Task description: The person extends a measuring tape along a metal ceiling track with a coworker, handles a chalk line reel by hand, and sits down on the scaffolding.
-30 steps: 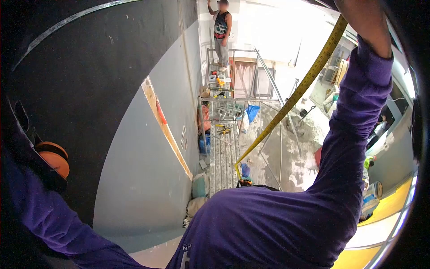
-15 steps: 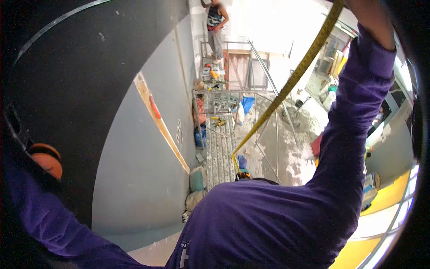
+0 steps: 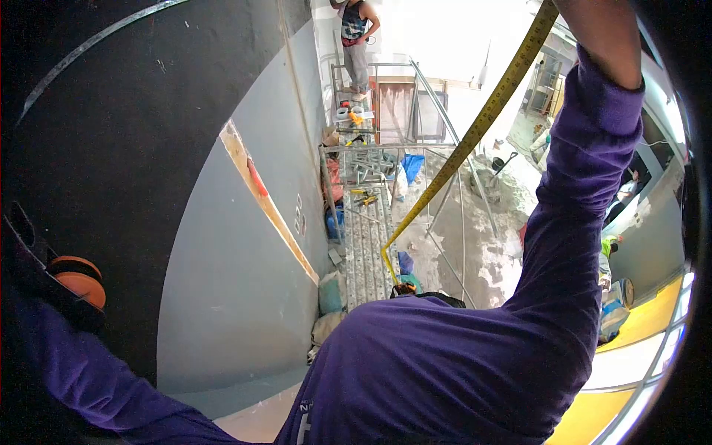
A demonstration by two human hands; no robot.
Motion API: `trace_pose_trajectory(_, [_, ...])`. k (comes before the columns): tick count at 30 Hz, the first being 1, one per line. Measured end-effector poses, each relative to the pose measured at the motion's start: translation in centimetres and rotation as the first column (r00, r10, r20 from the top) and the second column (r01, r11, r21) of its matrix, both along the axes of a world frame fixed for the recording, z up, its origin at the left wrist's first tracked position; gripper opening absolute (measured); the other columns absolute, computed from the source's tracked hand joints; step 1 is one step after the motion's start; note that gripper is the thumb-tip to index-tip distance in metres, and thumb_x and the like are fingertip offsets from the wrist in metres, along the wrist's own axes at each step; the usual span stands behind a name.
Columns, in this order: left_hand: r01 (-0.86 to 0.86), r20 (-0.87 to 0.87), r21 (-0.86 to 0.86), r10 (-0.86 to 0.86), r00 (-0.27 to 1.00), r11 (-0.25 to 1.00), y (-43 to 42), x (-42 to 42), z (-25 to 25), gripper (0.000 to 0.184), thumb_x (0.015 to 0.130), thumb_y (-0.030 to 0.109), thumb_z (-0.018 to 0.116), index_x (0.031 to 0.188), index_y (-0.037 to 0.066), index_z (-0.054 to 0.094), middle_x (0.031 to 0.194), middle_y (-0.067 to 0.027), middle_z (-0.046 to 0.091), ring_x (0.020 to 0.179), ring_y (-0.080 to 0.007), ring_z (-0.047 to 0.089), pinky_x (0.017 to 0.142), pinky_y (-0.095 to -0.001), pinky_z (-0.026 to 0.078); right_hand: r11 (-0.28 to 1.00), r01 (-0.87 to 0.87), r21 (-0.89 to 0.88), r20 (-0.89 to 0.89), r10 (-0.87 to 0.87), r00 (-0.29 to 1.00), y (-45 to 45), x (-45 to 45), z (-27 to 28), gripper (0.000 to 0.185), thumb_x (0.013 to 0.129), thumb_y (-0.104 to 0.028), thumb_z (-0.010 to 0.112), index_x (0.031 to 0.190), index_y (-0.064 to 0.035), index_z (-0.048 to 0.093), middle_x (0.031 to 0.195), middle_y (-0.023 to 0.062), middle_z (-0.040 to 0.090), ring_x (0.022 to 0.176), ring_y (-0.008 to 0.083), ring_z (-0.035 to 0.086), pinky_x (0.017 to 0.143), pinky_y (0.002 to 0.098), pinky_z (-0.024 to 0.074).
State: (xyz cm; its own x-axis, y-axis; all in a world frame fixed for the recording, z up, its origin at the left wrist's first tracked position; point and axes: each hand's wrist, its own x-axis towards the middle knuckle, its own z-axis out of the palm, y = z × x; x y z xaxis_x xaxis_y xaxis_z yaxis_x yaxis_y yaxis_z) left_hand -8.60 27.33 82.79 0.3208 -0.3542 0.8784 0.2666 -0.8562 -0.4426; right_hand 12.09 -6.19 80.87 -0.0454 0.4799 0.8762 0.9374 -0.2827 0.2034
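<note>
My right forearm reaches up past the top edge in a purple sleeve, so the right hand itself is out of the picture. Beside that wrist a yellow measuring tape runs down from the top edge. It bends sharply below and drops to a dark item at the edge of my shirt. On the left my other purple sleeve stretches into shadow, and no left hand can be made out. Near its dark end is an orange disc-like thing on a black part, too unclear to name.
Scaffold planks lie below, with tools and metal pieces on them. A person stands on the far scaffold. A grey wall with a bare strip runs along the left. Another person is at right.
The raised right forearm and the upper tape have shifted slightly left. More of the orange disc-like thing and its black part shows on the left.
</note>
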Motion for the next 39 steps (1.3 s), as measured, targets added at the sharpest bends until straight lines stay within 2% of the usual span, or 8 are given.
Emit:
trace_pose_trajectory(7, [-0.002,0.007,-0.04,0.002,1.0,0.999,-0.4,0.0,-0.3,0.046,0.092,0.034,0.074,0.063,0.002,0.058,0.054,-0.0029,0.048,0.047,-0.0137,0.038,0.046,-0.0359,0.029,0.999,-0.022,0.049,0.02,0.021,1.0,0.9,0.7,-0.1,0.036,0.107,-0.031,0.051,0.109,0.0007,0.069,0.059,-0.0072,0.038,0.047,0.0043,0.031,0.044,0.0229,0.0252])
trace_pose_trajectory(10, [0.021,-0.476,-0.117,-0.075,0.876,0.993,-0.2,-3.0,3.4,0.041,0.095,0.041,0.069,0.081,0.002,0.066,0.073,-0.009,0.061,0.063,-0.0187,0.053,0.06,-0.0395,0.042,0.98,0.176,0.087,0.223,-0.192,0.956,1.4,0.5,-0.3,0.033,0.106,-0.028,0.052,0.105,0.0008,0.067,0.068,0.0004,0.047,0.055,0.0091,0.041,0.05,0.0257,0.0328])
trace_pose_trajectory(12, [0.029,-0.358,0.108,0.011,0.934,0.994,3.6,-2.5,3.9,0.036,0.098,0.039,0.063,0.102,0.005,0.071,0.088,-0.0121,0.068,0.078,-0.0199,0.063,0.076,-0.0366,0.048,0.921,0.343,0.183,0.42,-0.389,0.82,3.0,-0.8,-0.7,0.03,0.105,-0.026,0.053,0.103,0.0014,0.065,0.077,0.0071,0.055,0.064,0.0134,0.051,0.057,0.0288,0.04])
trace_pose_trajectory(13, [-0.009,-0.013,0.401,0.015,1.0,0.916,5.8,0.1,1.7,0.033,0.101,0.035,0.059,0.114,0.007,0.072,0.094,-0.0116,0.069,0.084,-0.0185,0.064,0.085,-0.0323,0.048,0.953,0.254,0.164,0.338,-0.296,0.893,1.9,0.2,-0.3,0.03,0.105,-0.027,0.054,0.113,0.0005,0.064,0.092,0.0101,0.059,0.079,0.0162,0.056,0.071,0.03,0.0423])
trace_pose_trajectory(17, [-0.218,0.073,-0.129,0.228,0.971,0.968,0.5,-0.4,0.6,0.02,0.091,0.025,0.07,0.093,0.005,0.068,0.078,-0.0123,0.065,0.068,-0.0184,0.061,0.068,-0.0327,0.048,0.965,0.249,0.083,0.262,-0.262,0.929,1.7,1.4,1.4,0.038,0.106,-0.024,0.054,0.135,-0.0022,0.059,0.127,0.017,0.065,0.115,0.0224,0.063,0.103,0.034,0.0466])
trace_pose_trajectory(22, [-0.13,0.171,-0.228,0.171,0.97,0.965,-3.1,0.7,-1.4,0.029,0.08,0.012,0.076,0.064,-0.003,0.057,0.055,-0.016,0.053,0.046,-0.0196,0.05,0.047,-0.0352,0.038,0.999,0.033,-0.022,0.127,-0.03,0.991,4.4,1.2,1.5,0.031,0.106,-0.017,0.053,0.13,0.0,0.062,0.118,0.0175,0.068,0.109,0.02,0.064,0.098,0.0304,0.0482])
trace_pose_trajectory(34, [-0.05,0.225,-0.133,0.079,0.971,0.99,-1.7,1.2,-0.8,0.036,0.077,0.008,0.079,0.061,-0.002,0.048,0.053,-0.0144,0.046,0.045,-0.0186,0.042,0.045,-0.0361,0.032,0.96,0.277,-0.03,0.376,-0.246,0.893,3.5,1.8,3.1,0.031,0.105,-0.018,0.052,0.125,0.0051,0.06,0.106,0.0137,0.066,0.091,0.018,0.062,0.083,0.0279,0.0486])
trace_pose_trajectory(39, [-0.05,0.254,-0.13,0.081,0.964,0.99,-1.9,1.5,-0.9,0.038,0.077,0.01,0.081,0.061,-0.001,0.047,0.054,-0.0141,0.046,0.045,-0.018,0.043,0.045,-0.0351,0.032,0.984,0.176,0.015,0.021,-0.176,0.984,3.8,2.0,3.4,0.031,0.105,-0.017,0.053,0.125,0.0038,0.061,0.11,0.0154,0.066,0.095,0.0199,0.063,0.087,0.0308,0.0496])
